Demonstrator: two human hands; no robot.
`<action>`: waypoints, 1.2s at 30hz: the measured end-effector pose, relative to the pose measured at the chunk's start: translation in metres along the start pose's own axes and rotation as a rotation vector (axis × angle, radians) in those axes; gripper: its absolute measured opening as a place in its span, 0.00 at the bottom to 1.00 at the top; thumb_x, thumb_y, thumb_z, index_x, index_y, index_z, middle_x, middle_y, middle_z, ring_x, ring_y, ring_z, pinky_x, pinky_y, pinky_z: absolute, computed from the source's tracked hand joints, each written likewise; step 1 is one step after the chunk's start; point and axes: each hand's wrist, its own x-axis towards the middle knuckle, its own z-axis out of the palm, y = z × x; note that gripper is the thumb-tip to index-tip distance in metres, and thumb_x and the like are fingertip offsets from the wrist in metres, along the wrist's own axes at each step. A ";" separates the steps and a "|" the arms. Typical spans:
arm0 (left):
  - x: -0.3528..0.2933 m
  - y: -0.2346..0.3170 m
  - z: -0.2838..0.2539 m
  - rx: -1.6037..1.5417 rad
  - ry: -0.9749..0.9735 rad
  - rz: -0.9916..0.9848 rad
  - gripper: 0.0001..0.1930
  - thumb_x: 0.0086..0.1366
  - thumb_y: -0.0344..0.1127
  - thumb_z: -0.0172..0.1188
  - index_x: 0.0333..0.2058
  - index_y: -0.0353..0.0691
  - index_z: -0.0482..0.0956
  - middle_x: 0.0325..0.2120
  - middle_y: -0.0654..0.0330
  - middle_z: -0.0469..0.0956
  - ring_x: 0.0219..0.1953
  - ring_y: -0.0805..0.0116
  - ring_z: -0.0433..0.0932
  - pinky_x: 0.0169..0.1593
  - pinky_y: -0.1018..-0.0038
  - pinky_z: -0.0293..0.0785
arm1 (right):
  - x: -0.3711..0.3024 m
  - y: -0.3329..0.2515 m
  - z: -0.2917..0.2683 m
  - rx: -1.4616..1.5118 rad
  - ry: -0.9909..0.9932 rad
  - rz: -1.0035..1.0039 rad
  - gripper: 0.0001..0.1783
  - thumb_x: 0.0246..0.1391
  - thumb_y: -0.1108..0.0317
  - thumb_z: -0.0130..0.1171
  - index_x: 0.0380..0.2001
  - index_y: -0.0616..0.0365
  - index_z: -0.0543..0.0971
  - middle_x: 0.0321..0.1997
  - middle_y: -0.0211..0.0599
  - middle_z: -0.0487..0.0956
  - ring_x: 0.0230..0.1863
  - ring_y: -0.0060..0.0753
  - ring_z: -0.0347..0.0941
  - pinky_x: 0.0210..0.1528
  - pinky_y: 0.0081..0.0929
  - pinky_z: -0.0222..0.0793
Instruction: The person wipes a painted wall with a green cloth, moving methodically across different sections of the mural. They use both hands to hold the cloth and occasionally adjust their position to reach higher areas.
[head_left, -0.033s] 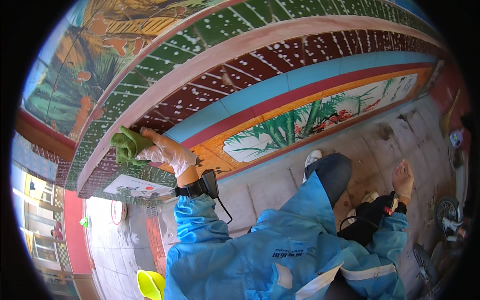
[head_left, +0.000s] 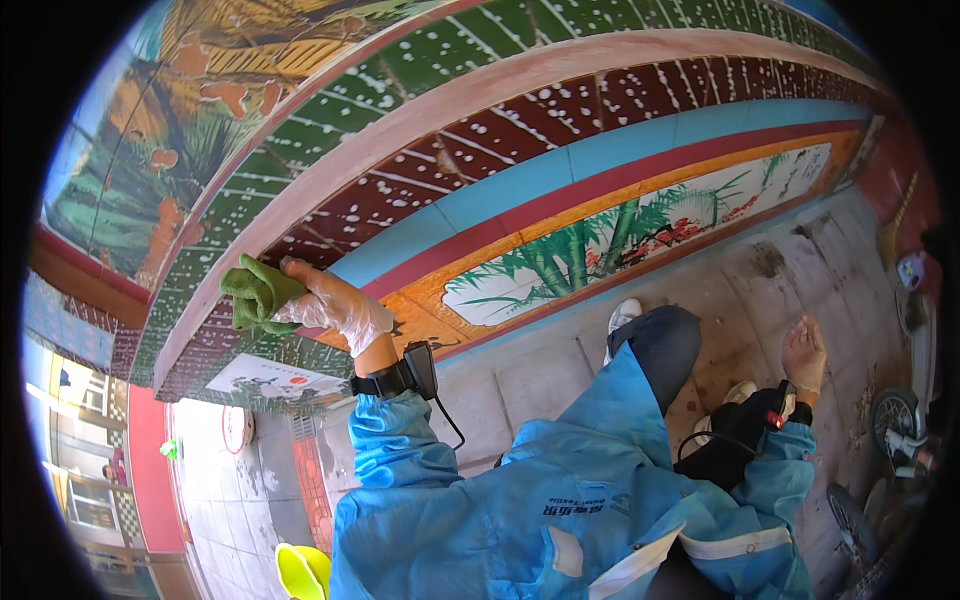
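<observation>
My left hand (head_left: 345,310), in a thin clear plastic glove, grips a folded green cloth (head_left: 258,293). The cloth lies against the pinkish ledge (head_left: 232,262) of a painted wall, near the ledge's left end. Speckled green and dark red bands (head_left: 400,190) run along the ledge, above and below it. My right hand (head_left: 803,358) hangs low at the right, away from the wall. It also seems gloved, its fingers curled together, and I see nothing in it.
Under the ledge, a white panel with painted bamboo (head_left: 600,250) runs along the wall above grey paving (head_left: 540,375). A wheeled cycle (head_left: 895,425) stands at the right. A yellow-green container (head_left: 300,570) is at the lower left, with a round red-and-white object (head_left: 237,428) farther off.
</observation>
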 end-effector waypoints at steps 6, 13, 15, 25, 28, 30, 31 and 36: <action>-0.029 0.010 0.011 0.017 -0.071 0.033 0.32 0.69 0.43 0.57 0.62 0.27 0.56 0.54 0.38 0.66 0.52 0.51 0.70 0.54 0.59 0.68 | -0.014 -0.002 0.028 0.278 -0.005 0.091 0.13 0.63 0.67 0.57 0.49 0.57 0.78 0.49 0.28 0.80 0.48 0.23 0.74 0.53 0.23 0.70; -0.054 -0.002 0.030 0.190 -0.024 0.478 0.29 0.67 0.41 0.60 0.57 0.23 0.63 0.50 0.35 0.69 0.46 0.44 0.74 0.48 0.54 0.73 | -0.044 -0.010 0.088 0.295 0.042 0.092 0.14 0.61 0.66 0.59 0.49 0.56 0.78 0.46 0.27 0.79 0.45 0.22 0.74 0.51 0.22 0.71; -0.058 0.000 0.036 0.229 0.020 0.676 0.29 0.67 0.39 0.61 0.57 0.23 0.63 0.50 0.37 0.70 0.46 0.45 0.74 0.48 0.54 0.73 | -0.047 -0.011 0.094 0.261 0.088 0.092 0.14 0.61 0.66 0.59 0.49 0.55 0.77 0.46 0.27 0.79 0.45 0.22 0.74 0.50 0.22 0.71; -0.106 0.034 0.067 -0.766 -0.293 0.156 0.30 0.65 0.44 0.64 0.62 0.41 0.65 0.61 0.50 0.66 0.59 0.56 0.71 0.60 0.67 0.72 | -0.049 -0.006 0.106 0.212 0.091 0.008 0.15 0.59 0.66 0.60 0.50 0.54 0.77 0.44 0.27 0.79 0.43 0.22 0.74 0.50 0.21 0.69; -0.115 0.046 0.077 -1.390 -0.353 -0.457 0.34 0.60 0.51 0.67 0.62 0.47 0.67 0.62 0.59 0.67 0.60 0.61 0.71 0.63 0.64 0.71 | -0.052 -0.008 0.115 0.241 0.136 0.006 0.16 0.59 0.65 0.61 0.50 0.54 0.76 0.45 0.26 0.79 0.43 0.20 0.74 0.50 0.21 0.68; -0.125 0.056 0.081 -1.418 -0.357 -0.529 0.36 0.58 0.54 0.69 0.62 0.49 0.68 0.62 0.63 0.68 0.60 0.64 0.71 0.64 0.64 0.71 | -0.054 -0.009 0.123 0.235 0.183 0.007 0.17 0.60 0.64 0.60 0.51 0.54 0.76 0.46 0.25 0.79 0.43 0.20 0.73 0.51 0.20 0.68; -0.130 0.060 0.082 -1.399 -0.369 -0.486 0.36 0.59 0.52 0.69 0.62 0.49 0.67 0.63 0.60 0.65 0.62 0.62 0.68 0.64 0.64 0.68 | -0.056 -0.010 0.127 0.216 0.208 0.008 0.17 0.60 0.63 0.60 0.51 0.53 0.76 0.47 0.24 0.79 0.43 0.19 0.73 0.51 0.20 0.67; -0.147 0.063 0.083 -0.466 -0.400 0.258 0.36 0.66 0.51 0.60 0.66 0.45 0.58 0.66 0.46 0.51 0.69 0.48 0.51 0.68 0.56 0.53 | -0.077 -0.004 0.130 -0.051 0.194 -0.074 0.18 0.61 0.63 0.58 0.53 0.53 0.76 0.48 0.23 0.79 0.44 0.19 0.73 0.51 0.20 0.68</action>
